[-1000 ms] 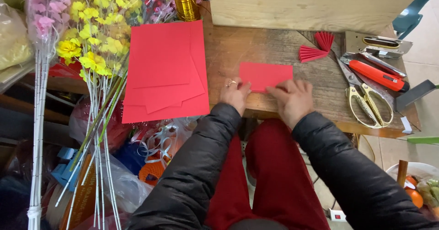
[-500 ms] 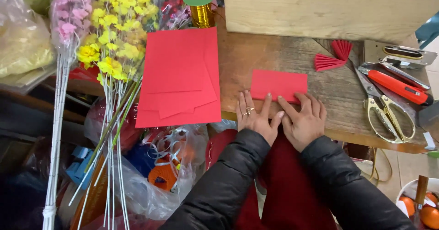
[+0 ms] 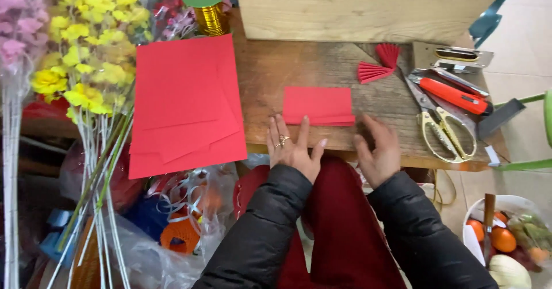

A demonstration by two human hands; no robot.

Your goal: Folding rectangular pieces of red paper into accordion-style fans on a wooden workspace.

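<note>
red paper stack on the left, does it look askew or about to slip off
Yes. The stack of red paper sheets is fanned unevenly, and its lower edge overhangs the wooden table above the bags. The small folded red paper near the left hand lies flat and square.

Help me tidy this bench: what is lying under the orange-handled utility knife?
The orange-handled utility knife rests across the scissors, whose blades run beneath it, beside a metal stapler. Whatever else sits under the knife is covered.

Left hand (image 3: 292,146) flat beside folded red paper (image 3: 318,105), right hand (image 3: 378,152) just clear, wooden table (image 3: 299,65)
</note>
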